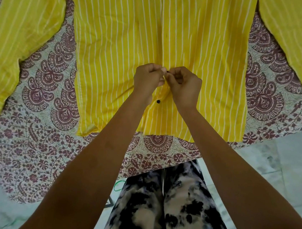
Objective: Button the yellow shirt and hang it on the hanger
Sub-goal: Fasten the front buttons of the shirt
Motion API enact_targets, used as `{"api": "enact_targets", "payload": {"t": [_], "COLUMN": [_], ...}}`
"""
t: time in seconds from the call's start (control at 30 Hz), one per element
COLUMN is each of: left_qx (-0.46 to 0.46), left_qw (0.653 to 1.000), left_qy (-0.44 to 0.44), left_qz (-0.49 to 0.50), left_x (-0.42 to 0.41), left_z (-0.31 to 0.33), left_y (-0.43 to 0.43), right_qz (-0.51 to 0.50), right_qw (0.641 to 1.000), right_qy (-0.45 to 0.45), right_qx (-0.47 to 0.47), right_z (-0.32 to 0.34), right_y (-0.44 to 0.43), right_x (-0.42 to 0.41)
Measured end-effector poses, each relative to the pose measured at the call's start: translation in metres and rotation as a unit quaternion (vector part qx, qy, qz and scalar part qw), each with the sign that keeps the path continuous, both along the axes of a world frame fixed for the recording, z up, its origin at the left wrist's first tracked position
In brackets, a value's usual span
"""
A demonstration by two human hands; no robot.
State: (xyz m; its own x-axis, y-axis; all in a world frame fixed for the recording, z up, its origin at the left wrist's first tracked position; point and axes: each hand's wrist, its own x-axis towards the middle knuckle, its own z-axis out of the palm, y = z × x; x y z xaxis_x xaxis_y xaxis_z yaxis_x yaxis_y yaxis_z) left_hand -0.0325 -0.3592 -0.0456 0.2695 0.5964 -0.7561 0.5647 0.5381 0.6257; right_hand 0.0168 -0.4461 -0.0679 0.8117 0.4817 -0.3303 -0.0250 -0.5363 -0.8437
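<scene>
A yellow shirt (116, 41) with thin white stripes lies flat on a patterned bedsheet, hem toward me and sleeves spread to both sides. My left hand (147, 78) and my right hand (185, 84) meet at the front placket near the lower part of the shirt. Both pinch the fabric edges around a small dark button (167, 71) held between the fingertips. Below my hands another dark button (158, 101) sits fastened on the placket. No hanger is in view.
The bedsheet (37, 139) has a maroon paisley print and covers a bed whose edge runs just in front of my legs. My black-and-white patterned trousers (164, 209) and a pale tiled floor (281, 165) show below.
</scene>
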Motion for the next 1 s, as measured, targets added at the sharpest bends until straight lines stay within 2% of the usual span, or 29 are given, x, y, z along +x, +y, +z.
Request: {"api": "enact_targets", "payload": {"t": [0.13,0.23,0.33,0.43,0.5,0.6,0.7,0.8,0.87,1.0], "left_qx": [0.034,0.112,0.261,0.324,0.305,0.297,0.293,0.285,0.274,0.249], "left_qw": [0.999,0.988,0.942,0.911,0.926,0.938,0.941,0.944,0.948,0.959], "left_qy": [0.026,0.017,-0.018,-0.011,0.006,0.024,0.021,0.012,0.007,-0.018], "left_qz": [-0.028,-0.103,-0.211,-0.253,-0.220,-0.179,-0.167,-0.166,-0.160,-0.134], "left_x": [0.004,0.005,0.001,-0.006,-0.010,-0.011,-0.004,0.003,0.009,0.022], "left_z": [-0.009,-0.015,-0.015,-0.022,-0.024,-0.024,-0.019,-0.019,-0.021,-0.023], "left_y": [-0.002,-0.004,-0.004,0.000,0.008,0.023,0.031,0.036,0.040,0.042], "right_qz": [-0.038,-0.062,-0.082,-0.084,-0.075,-0.049,-0.039,0.073,0.123,0.047], "right_qw": [0.990,0.972,0.947,0.932,0.952,0.991,0.998,0.994,0.980,0.992], "right_qy": [0.133,0.221,0.304,0.347,0.295,0.126,0.046,-0.035,-0.065,-0.023], "right_qx": [0.041,0.057,0.063,0.058,0.027,-0.022,-0.003,-0.080,-0.144,-0.113], "right_z": [-0.003,0.000,0.005,0.005,0.003,0.000,0.005,0.005,0.003,0.006], "right_y": [-0.003,-0.003,-0.002,-0.002,-0.001,0.007,0.022,0.038,0.044,0.047], "right_x": [0.007,0.016,0.023,0.028,0.031,0.034,0.038,0.042,0.047,0.063]}}
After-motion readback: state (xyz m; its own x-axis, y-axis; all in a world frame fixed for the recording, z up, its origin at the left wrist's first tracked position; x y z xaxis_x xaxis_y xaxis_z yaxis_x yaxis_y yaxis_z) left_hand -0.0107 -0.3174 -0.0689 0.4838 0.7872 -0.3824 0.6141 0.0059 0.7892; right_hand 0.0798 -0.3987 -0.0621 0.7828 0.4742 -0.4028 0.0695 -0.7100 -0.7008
